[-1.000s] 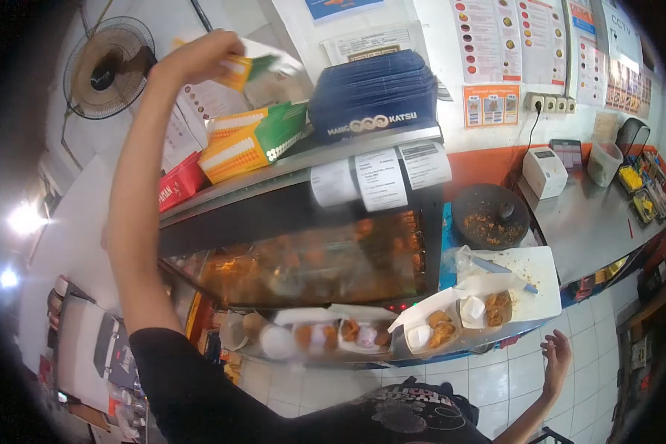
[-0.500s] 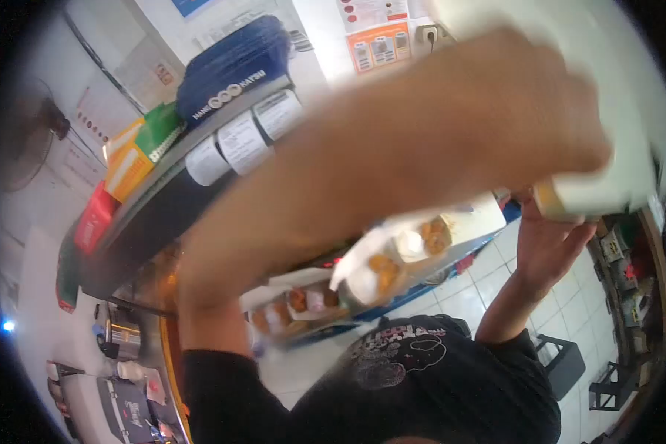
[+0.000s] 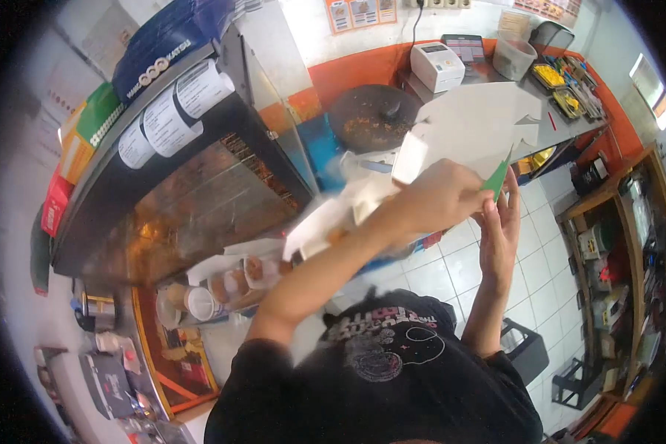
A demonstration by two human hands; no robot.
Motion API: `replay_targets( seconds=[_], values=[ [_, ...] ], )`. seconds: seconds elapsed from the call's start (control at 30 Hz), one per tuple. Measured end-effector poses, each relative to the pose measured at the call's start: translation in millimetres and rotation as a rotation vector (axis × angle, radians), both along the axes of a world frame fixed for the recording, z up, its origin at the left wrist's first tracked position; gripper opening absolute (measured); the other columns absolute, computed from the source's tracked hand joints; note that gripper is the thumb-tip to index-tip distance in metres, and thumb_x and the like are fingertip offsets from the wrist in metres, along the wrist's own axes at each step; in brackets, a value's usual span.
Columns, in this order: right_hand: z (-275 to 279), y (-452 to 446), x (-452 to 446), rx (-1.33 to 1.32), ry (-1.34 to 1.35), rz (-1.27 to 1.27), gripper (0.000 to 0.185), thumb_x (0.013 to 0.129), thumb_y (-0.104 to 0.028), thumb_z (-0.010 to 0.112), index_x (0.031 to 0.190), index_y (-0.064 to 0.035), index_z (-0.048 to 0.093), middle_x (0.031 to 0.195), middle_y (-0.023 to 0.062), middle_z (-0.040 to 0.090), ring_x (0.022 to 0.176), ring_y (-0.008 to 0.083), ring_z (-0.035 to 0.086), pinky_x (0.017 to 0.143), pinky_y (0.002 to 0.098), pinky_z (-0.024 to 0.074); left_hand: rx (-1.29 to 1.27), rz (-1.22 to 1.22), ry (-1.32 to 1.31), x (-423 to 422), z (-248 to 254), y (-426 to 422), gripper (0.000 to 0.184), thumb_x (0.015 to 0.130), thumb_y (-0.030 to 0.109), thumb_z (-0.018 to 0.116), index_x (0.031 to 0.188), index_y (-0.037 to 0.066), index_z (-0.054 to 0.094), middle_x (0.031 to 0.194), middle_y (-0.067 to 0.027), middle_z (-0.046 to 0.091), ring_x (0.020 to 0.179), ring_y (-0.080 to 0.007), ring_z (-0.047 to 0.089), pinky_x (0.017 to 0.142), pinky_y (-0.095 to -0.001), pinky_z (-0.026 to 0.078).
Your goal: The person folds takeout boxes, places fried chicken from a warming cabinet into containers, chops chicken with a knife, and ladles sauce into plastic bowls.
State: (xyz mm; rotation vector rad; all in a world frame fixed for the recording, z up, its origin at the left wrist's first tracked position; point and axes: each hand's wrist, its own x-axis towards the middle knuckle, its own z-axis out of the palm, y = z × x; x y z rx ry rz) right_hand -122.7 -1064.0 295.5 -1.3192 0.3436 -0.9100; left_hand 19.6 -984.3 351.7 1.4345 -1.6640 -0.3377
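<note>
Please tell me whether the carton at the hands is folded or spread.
Mostly spread: the carton shows a broad white face, while a green flap stands angled up at the left hand.

We now have the left hand (image 3: 448,194) down from above the cabinet (image 3: 96,237), in front of the body, gripping the carton (image 3: 470,122) by its green flap (image 3: 498,180). The right hand (image 3: 499,233), open and apart a second ago, is raised to that flap, exact grip unclear. We get the carton's white face spread wide. Our view has swung: blue box stack (image 3: 163,44) shifts upper left, printer (image 3: 436,66) reappears after half a second hidden.
</note>
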Motion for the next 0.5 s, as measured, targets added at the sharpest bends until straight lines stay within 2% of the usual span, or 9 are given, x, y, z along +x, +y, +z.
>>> replay_targets(
  seconds=[0.07,0.1,0.2,0.23,0.27,0.37,0.4,0.47,0.5],
  values=[
    [3.7,-1.2,12.9,0.025,0.023,0.011,0.076,0.094,-0.024,0.063,0.153,-0.0044,0.02,0.139,0.0228,0.047,0.126,0.026,0.05,0.102,0.0392,0.0437,0.107,0.018,0.362,7.9,-11.9,-0.7,0.016,0.09,0.01,0.066,0.098,-0.003,0.071,0.086,-0.0114,0.071,0.078,-0.0192,0.068,0.075,-0.0321,0.055],
    [1.0,-4.1,20.8,0.0,0.035,-0.004,0.074,0.094,-0.022,0.062,0.152,-0.0039,0.02,0.138,0.0224,0.047,0.125,0.0256,0.05,0.102,0.0383,0.0423,0.168,0.029,0.407,14.4,-16.1,0.7,0.027,0.086,0.004,0.068,0.112,-0.001,0.068,0.096,-0.0091,0.073,0.089,-0.0153,0.068,0.087,-0.0329,0.056],
    [-5.4,-7.8,42.9,-0.012,0.052,0.031,0.072,0.096,-0.02,0.06,0.152,-0.0031,0.019,0.136,0.0214,0.048,0.123,0.0248,0.05,0.103,0.0367,0.0401,0.124,0.101,0.387,24.6,-2.0,13.9,0.032,0.086,0.004,0.068,0.117,-0.001,0.065,0.096,-0.0127,0.071,0.087,-0.0155,0.068,0.085,-0.0356,0.057],
    [-6.4,-7.7,49.3,-0.004,0.04,0.059,0.071,0.097,-0.019,0.059,0.152,-0.0028,0.019,0.135,0.0208,0.049,0.122,0.0244,0.051,0.104,0.036,0.0392,0.149,0.114,0.282,29.1,-7.1,14.3,0.032,0.088,0.007,0.065,0.119,-0.001,0.061,0.101,-0.0173,0.069,0.092,-0.0231,0.068,0.086,-0.0385,0.056],
    [-6.6,-4.8,54.4,-0.004,0.049,0.078,0.071,0.097,-0.019,0.059,0.152,-0.0028,0.019,0.135,0.0208,0.049,0.122,0.0244,0.051,0.104,0.036,0.0392,0.148,0.132,0.292,27.9,-11.8,16.5,0.032,0.088,0.007,0.065,0.119,-0.001,0.061,0.101,-0.0173,0.069,0.092,-0.0231,0.068,0.086,-0.0385,0.056],
    [-8.1,5.7,67.3,0.021,0.121,0.068,0.072,0.097,-0.021,0.059,0.152,-0.0019,0.017,0.132,0.0195,0.051,0.118,0.0232,0.052,0.101,0.0355,0.0404,0.139,0.158,0.054,25.0,-22.6,30.0,0.022,0.09,0.01,0.057,0.108,-0.002,0.059,0.106,-0.0226,0.064,0.098,-0.0413,0.062,0.086,-0.0428,0.05],
    [-13.2,4.5,71.8,0.02,0.11,0.099,0.071,0.098,-0.021,0.059,0.152,-0.0015,0.017,0.132,0.0184,0.051,0.117,0.0219,0.052,0.099,0.0337,0.0416,0.015,0.146,0.046,27.2,-29.9,31.5,0.026,0.085,0.01,0.062,0.11,-0.001,0.059,0.104,-0.0234,0.064,0.095,-0.0401,0.062,0.084,-0.0434,0.05],
    [-15.2,6.8,76.6,0.199,0.027,0.19,0.07,0.098,-0.02,0.057,0.152,-0.0006,0.017,0.132,0.0168,0.051,0.117,0.0207,0.051,0.098,0.0318,0.0424,0.092,0.271,-0.041,27.1,-31.4,38.2,0.032,0.081,0.01,0.065,0.11,-0.002,0.059,0.101,-0.0233,0.064,0.091,-0.0387,0.063,0.081,-0.0446,0.05],
    [-19.8,7.8,75.8,0.151,0.019,0.185,0.071,0.098,-0.023,0.057,0.152,-0.0004,0.017,0.131,0.0157,0.051,0.119,0.0217,0.051,0.099,0.0326,0.042,-0.01,0.345,-0.13,21.7,-31.3,43.8,0.038,0.079,0.01,0.067,0.114,-0.003,0.058,0.098,-0.0217,0.064,0.088,-0.0378,0.063,0.079,-0.0452,0.05]
  ],
)
